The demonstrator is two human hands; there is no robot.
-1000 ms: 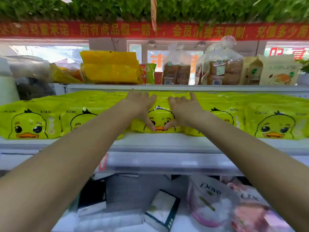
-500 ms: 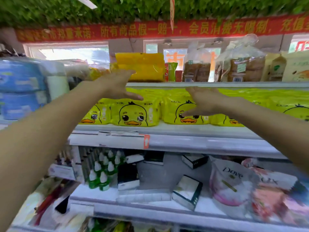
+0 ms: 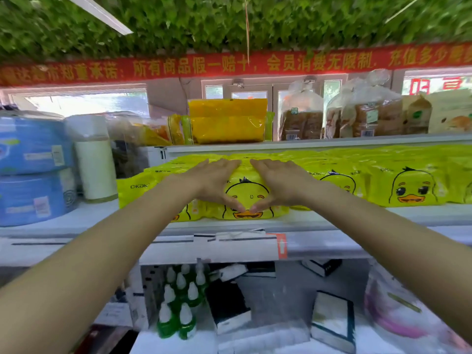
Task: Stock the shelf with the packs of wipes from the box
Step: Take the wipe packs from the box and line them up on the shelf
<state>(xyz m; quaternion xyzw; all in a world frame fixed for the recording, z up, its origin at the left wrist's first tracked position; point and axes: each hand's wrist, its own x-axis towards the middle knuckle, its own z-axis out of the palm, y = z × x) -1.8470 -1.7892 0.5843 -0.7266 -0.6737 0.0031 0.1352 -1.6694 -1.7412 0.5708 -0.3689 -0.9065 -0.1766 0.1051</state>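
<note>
Yellow-green film, printed with a duck's face, wraps the pack of wipes (image 3: 246, 198) that is being pressed at the front edge of the middle shelf (image 3: 332, 222), towards its left end. The left hand (image 3: 213, 180) and the right hand (image 3: 279, 182) are being laid over the pack side by side, fingers straight along its top and thumbs spread down its front face until the tips nearly meet. Neither hand is clenched and no pinch is evident, so the pack is being pushed and squared rather than carried. A row of like packs (image 3: 411, 183) is being shown touching it on the right, running along the front edge to the shelf's right end. Blue rolls (image 3: 30, 169) and a white cylinder (image 3: 94, 162) are standing past the left end. The step in hand is judged to be the seating of one pack in line with its neighbours. The box is not being shown, so the stock left in it cannot be told. The next move is judged to call for both hands being lifted clear without dragging the slippery film forward, then being lowered to the box for another pack.
</note>
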